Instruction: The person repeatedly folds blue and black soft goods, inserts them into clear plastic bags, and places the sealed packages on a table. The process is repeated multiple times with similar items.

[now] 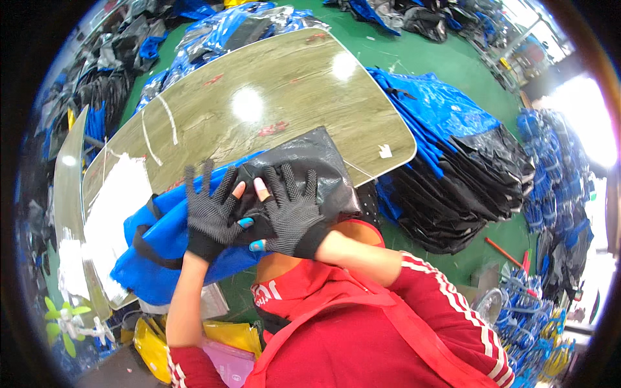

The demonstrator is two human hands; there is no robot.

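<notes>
A blue and black bag of shiny fabric lies flat on the near edge of a wood-patterned table. My left hand, in a dark dotted glove, is spread flat where its blue and black parts meet. My right hand, gloved alike, rests with fingers apart on the black part. Both thumbs poke bare out of the gloves, and bits of blue cover show at other fingertips. Dark straps loop over the blue fabric left of my left hand. The bag's near edge overhangs toward my red apron.
White sheets lie at the table's left end. Right of the table stands a big pile of folded blue and black bags. More fabric heaps lie beyond it. Yellow packets and a green-bladed fan are at lower left.
</notes>
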